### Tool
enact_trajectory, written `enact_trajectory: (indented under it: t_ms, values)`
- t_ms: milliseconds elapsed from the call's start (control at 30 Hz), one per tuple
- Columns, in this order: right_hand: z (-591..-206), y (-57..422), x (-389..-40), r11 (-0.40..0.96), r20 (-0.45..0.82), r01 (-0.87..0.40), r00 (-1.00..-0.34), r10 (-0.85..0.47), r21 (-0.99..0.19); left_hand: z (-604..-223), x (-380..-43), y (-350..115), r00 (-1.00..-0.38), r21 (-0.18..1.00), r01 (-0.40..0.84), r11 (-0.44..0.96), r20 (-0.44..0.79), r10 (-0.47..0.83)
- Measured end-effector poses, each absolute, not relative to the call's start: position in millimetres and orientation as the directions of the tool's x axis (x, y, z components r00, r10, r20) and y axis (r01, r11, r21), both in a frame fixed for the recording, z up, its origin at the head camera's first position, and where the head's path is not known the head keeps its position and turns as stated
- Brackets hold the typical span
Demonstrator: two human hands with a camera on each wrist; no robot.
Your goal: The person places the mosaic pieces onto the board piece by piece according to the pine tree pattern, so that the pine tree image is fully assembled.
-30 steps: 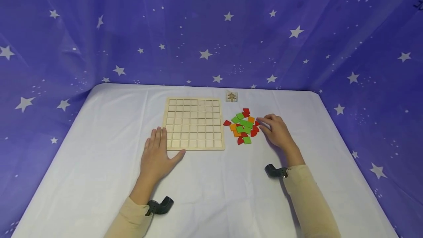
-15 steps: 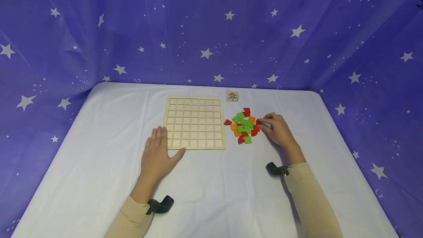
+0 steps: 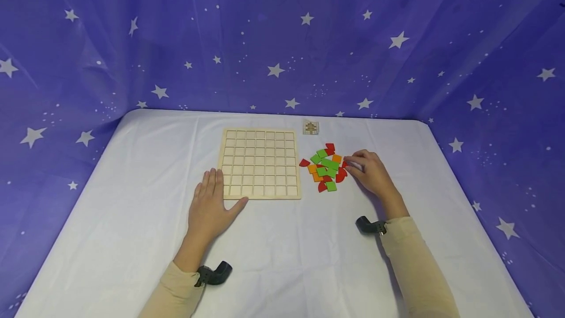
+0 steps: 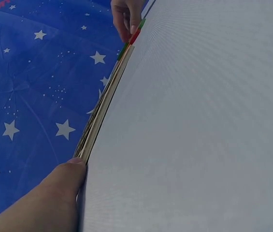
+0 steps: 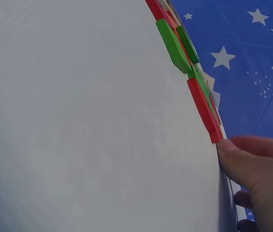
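A purple star-printed curtain (image 3: 247, 4) backs the white-covered bench (image 3: 282, 259). The square grid board (image 3: 259, 163) lies flat left of the tile pile (image 3: 328, 172); it has no long axis, its rows running nearly parallel to the bench's far edge. The left hand (image 3: 211, 215) rests with straight fingers on the board's left edge, thumb at its near edge, covering part of the rim. The right hand (image 3: 371, 171) bends thumb and forefinger at the pile's right side, partly hiding a red tile (image 3: 345, 164); whether they pinch it I cannot tell. In the pile, green tiles overlap orange and red ones. A small printed card (image 3: 311, 127) lies beyond. One red wedge (image 3: 304, 163) sits between board and pile, longer side to side.
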State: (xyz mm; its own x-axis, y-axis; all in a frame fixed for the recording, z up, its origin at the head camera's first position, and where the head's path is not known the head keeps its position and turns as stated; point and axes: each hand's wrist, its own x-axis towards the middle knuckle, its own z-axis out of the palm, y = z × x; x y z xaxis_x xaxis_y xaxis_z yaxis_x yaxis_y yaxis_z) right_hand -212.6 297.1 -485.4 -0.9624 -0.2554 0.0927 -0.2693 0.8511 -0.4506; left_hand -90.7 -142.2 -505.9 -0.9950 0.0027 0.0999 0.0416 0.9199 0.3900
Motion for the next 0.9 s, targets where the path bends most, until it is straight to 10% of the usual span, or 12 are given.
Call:
enact_trajectory:
  t_ms: [900]
  values:
    - [-486.3,294.3,-214.4,0.889,0.162,-0.337,-0.94,-0.3,-0.311,-501.8,-90.2,-141.3,-0.995,0.428,0.045,0.902,0.095,0.005]
